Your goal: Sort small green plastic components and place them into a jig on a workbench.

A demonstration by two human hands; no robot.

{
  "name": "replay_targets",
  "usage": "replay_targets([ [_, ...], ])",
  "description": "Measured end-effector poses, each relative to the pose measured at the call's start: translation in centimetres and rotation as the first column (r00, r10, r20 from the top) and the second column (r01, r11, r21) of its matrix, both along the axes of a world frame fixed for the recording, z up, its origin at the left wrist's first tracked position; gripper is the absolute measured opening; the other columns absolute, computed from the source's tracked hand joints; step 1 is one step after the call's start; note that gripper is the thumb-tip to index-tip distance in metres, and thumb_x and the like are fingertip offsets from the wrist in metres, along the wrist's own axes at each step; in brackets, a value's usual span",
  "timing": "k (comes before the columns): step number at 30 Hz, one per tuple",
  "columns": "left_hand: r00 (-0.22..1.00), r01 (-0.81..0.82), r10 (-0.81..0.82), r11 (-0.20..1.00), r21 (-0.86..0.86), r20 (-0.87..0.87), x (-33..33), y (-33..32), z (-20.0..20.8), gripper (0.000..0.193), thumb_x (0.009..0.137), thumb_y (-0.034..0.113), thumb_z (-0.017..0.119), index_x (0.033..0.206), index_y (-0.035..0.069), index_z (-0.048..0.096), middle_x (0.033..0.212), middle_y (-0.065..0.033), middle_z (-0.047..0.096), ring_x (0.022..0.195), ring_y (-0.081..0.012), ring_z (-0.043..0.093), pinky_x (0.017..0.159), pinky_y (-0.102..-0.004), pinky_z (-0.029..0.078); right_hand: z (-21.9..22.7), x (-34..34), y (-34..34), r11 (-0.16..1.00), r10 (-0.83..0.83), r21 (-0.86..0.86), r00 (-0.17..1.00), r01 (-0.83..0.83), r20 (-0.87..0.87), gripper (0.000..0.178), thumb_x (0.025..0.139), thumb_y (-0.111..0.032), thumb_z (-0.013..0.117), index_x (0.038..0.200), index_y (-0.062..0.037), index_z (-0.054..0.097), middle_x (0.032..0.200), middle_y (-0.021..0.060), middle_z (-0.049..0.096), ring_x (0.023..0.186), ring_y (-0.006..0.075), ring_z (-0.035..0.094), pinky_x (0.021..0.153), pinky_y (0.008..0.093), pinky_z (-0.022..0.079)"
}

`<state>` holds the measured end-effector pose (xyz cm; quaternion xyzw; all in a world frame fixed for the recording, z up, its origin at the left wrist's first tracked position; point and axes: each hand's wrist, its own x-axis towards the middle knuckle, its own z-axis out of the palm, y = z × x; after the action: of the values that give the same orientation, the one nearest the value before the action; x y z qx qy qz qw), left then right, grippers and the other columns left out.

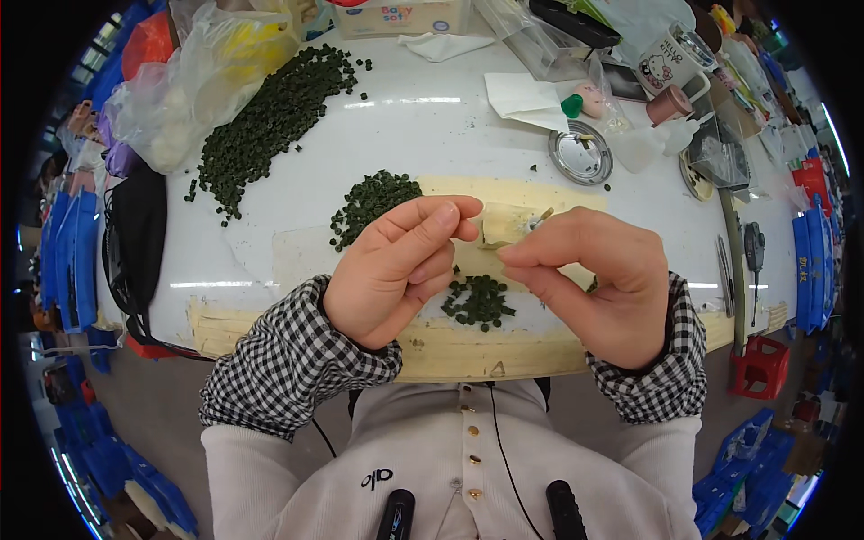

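Observation:
Both my hands are raised over the near part of the white table [396, 135], their fingertips close together but apart. My left hand [391, 270] is closed, thumb against the index finger and the other fingers curled; anything in the pinch is too small to make out. Thumb and index finger of my right hand [616, 274] are pinched too, and what they hold, if anything, does not show. Just behind the fingertips stands a yellowish block [498, 223] with a small metal piece, partly covered by my right hand. Below lies a small pile of dark green pieces [479, 302].
A second green pile [371, 205] lies behind my left hand, a larger one [270, 135] at the far left beside plastic bags [193, 85]. Toward the right are a round metal dish [580, 155], white paper [525, 101], a mug [670, 67] and tweezers [724, 274].

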<state>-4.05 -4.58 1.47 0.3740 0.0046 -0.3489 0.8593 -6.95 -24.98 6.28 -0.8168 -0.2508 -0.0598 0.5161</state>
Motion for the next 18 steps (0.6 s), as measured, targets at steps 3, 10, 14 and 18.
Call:
replay_targets([
  [3, 0.999, -0.017, 0.016, 1.0, -0.013, -0.034, -0.1, 0.1, -0.2, 0.027, 0.098, 0.016, 0.047, 0.118, 0.001, 0.054, 0.096, -0.0014, 0.06, 0.055, -0.0016, 0.032, 0.049, -0.0158, 0.031, -0.5, 0.3, 0.2, 1.0, -0.011, -0.005, 1.0, 0.011, -0.023, 0.018, 0.075, 0.008, 0.065, 0.091, -0.0003, 0.068, 0.079, 0.0094, 0.067, 0.068, 0.0179, 0.064, 0.061, 0.0259, 0.049],
  [10, 0.999, 0.011, -0.013, 0.999, -0.045, -0.04, -0.5, 0.2, -0.9, 0.027, 0.097, 0.013, 0.047, 0.121, 0.003, 0.054, 0.091, -0.0016, 0.059, 0.054, -0.0018, 0.03, 0.049, -0.0158, 0.029, -1.1, 0.1, 0.5, 0.994, -0.041, 0.097, 0.991, 0.054, -0.13, 0.019, 0.079, 0.006, 0.063, 0.097, 0.0012, 0.067, 0.086, 0.0118, 0.067, 0.077, 0.0175, 0.066, 0.07, 0.0251, 0.054],
  [14, 0.999, 0.031, -0.031, 0.999, -0.023, -0.013, -0.4, 0.0, -0.5, 0.025, 0.097, 0.012, 0.047, 0.118, 0.003, 0.056, 0.091, -0.0032, 0.059, 0.054, -0.0015, 0.03, 0.048, -0.0152, 0.029, -1.2, 0.2, 0.1, 0.985, 0.019, 0.172, 0.975, 0.02, -0.22, 0.018, 0.083, 0.004, 0.061, 0.101, 0.0019, 0.065, 0.089, 0.0112, 0.067, 0.083, 0.0163, 0.066, 0.076, 0.0254, 0.054],
  [18, 1.0, 0.028, -0.028, 0.999, -0.032, 0.014, -0.4, 0.3, -0.6, 0.024, 0.096, 0.01, 0.049, 0.117, 0.003, 0.057, 0.092, -0.0049, 0.06, 0.053, -0.0012, 0.029, 0.046, -0.0146, 0.028, -1.7, 0.1, 0.2, 0.953, 0.044, 0.299, 0.948, 0.055, -0.315, 0.016, 0.085, 0.002, 0.06, 0.101, 0.0025, 0.065, 0.091, 0.0099, 0.067, 0.088, 0.0144, 0.065, 0.078, 0.0249, 0.053],
])
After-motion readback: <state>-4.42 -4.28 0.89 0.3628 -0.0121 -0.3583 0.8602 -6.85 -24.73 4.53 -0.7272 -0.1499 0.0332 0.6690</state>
